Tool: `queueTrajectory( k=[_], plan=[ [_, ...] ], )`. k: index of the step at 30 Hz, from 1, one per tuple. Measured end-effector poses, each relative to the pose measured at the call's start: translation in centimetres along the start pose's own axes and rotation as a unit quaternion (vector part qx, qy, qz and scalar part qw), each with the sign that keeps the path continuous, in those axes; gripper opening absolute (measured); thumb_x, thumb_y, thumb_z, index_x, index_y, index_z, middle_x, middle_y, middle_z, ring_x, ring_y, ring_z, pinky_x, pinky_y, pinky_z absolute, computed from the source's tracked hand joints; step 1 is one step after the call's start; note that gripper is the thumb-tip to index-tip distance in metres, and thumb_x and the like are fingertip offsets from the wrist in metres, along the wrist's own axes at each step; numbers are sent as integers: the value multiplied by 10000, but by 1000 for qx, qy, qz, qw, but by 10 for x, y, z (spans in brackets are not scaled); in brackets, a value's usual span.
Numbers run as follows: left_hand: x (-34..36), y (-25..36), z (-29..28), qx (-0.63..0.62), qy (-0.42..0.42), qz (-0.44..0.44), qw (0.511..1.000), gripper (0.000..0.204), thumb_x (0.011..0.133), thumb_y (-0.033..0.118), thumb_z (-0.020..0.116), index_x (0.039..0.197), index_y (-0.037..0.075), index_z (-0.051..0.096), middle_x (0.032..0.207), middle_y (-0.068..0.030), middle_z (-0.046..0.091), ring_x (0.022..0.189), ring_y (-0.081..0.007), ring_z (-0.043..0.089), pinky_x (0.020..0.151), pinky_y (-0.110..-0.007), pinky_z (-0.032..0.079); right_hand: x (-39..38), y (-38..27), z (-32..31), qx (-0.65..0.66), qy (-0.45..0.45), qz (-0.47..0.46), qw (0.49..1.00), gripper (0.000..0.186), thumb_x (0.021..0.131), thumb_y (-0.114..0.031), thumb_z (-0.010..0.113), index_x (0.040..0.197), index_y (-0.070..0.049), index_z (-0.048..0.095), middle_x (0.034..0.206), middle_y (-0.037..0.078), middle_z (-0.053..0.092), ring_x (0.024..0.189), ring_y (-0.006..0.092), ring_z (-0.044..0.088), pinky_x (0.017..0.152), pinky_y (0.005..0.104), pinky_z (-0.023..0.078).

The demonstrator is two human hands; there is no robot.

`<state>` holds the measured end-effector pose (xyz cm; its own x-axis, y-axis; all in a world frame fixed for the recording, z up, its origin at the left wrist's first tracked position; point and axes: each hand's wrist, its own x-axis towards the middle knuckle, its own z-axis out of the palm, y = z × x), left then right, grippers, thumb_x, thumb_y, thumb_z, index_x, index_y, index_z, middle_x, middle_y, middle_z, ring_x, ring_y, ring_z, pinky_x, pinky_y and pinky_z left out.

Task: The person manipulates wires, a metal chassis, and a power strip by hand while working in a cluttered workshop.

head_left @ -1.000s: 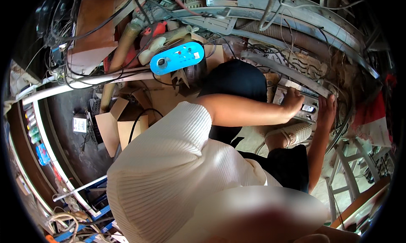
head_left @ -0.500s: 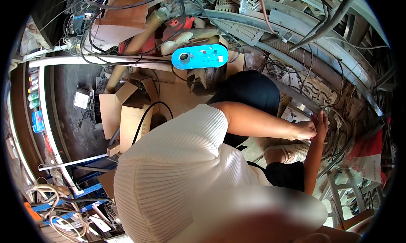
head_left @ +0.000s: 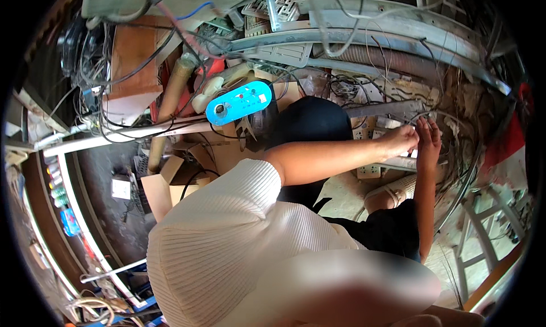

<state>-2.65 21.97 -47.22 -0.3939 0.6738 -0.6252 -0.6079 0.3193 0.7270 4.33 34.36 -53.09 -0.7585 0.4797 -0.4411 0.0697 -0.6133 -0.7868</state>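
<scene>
1. Left hand [head_left: 399,141]: reaches in from the left, fingers curled, their tips turned toward the right hand. Whether it pinches anything: cannot tell.
2. Right hand [head_left: 429,139]: forearm rises from the near side; fingers point to the far side, bent at the tips. Grip cannot be told either.
3. Hands close together, right of the dark-clad knee [head_left: 310,122].
4. White part [head_left: 410,153]: just below the left fingers, between the hands; mostly hidden, contact unclear.
5. Socket panel [head_left: 368,172]: on the near side of the left forearm. More sockets [head_left: 362,132] show on its far side; whether they are one piece cannot be told.
6. Grey bar [head_left: 384,109]: beyond the left hand, right end near the right fingers. Thin cables loop around that end.
7. Sandal [head_left: 405,186]: on the wearer's foot, near side of the hands, left of the right forearm.
8. Blue panel [head_left: 239,103]: rounded ends, left of the knee, well apart from both hands.
9. Open carton [head_left: 156,196]: farther left, flaps raised.
</scene>
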Motion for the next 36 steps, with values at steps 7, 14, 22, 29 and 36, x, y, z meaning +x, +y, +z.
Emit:
queueTrajectory(
  k=[7,14,22,29,36],
  plan=[
    [8,9,-15,154,82,106,979,180,894,199,570,954,30,547,827,-36,590,762,-120,547,698,-267,456,-52,20,-13,-211,100,-133,963,262,939,-77,532,1192,-10,524,1068,77,610,915,125,578,811,251,476],
    [11,33,-38,216,123,169,954,136,919,124,549,1018,33,534,864,-19,577,787,-101,569,664,-256,467,-106,61,-53,-358,160,-94,915,290,958,-171,517,1212,-33,510,1007,70,578,877,123,549,741,252,445],
    [6,90,-51,240,122,160,950,241,930,197,556,1094,24,524,953,-59,584,912,-144,558,814,-281,466,-123,76,-72,-502,174,-139,836,244,933,-196,546,1150,-84,558,904,131,643,741,255,631,660,357,499],
    [-26,128,-135,586,150,37,796,257,924,283,521,1021,57,594,959,-148,657,900,-289,633,783,-397,482,-118,85,-73,-482,197,-145,841,214,912,-176,550,1110,-97,567,938,150,641,818,328,636,696,394,499],
    [-25,162,-210,659,356,172,639,206,897,223,545,956,34,605,865,-168,650,792,-333,627,722,-402,478,-122,76,-68,-443,214,-96,865,199,896,-140,565,1086,-81,568,915,133,641,782,297,643,674,376,507]
  ],
)
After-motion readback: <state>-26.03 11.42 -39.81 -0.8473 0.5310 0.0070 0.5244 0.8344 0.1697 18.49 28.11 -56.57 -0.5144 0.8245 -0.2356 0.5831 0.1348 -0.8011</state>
